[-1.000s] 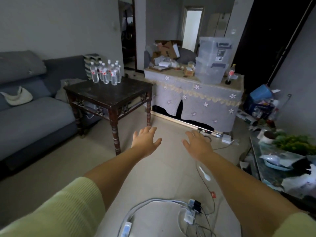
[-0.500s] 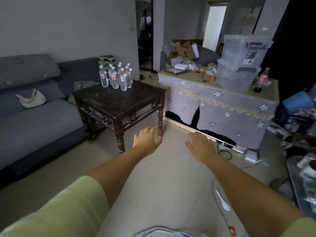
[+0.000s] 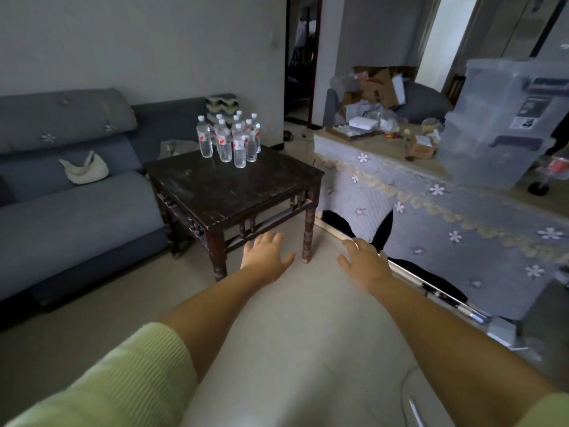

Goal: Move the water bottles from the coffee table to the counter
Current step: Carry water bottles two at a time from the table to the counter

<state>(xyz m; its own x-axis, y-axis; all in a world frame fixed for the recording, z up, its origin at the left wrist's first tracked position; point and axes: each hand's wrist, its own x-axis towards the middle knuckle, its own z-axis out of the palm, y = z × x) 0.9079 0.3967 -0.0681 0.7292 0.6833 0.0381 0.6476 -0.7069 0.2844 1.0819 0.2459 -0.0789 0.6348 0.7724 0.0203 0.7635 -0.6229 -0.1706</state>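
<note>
Several clear water bottles [image 3: 229, 140] with white caps and red labels stand in a cluster at the far corner of a dark wooden coffee table [image 3: 228, 186]. To its right is the counter [image 3: 400, 167], draped in a grey cloth with flower prints. My left hand [image 3: 266, 257] hovers palm down, fingers spread, in front of the table's near edge, holding nothing. My right hand [image 3: 365, 263] is stretched out beside it over the floor, also spread and holding nothing. Both hands are well short of the bottles.
A grey sofa [image 3: 70, 211] with a white bag [image 3: 84, 172] sits left of the table. Stacked clear storage bins [image 3: 498, 124], boxes and clutter [image 3: 378, 118] occupy the counter top. A cable [image 3: 412, 402] lies on the floor at lower right. A doorway [image 3: 300, 60] opens behind.
The view has come closer to the coffee table and counter, which now look larger. Both hands stay stretched out in front, spread and holding nothing. The floor cables have dropped mostly out of view.
</note>
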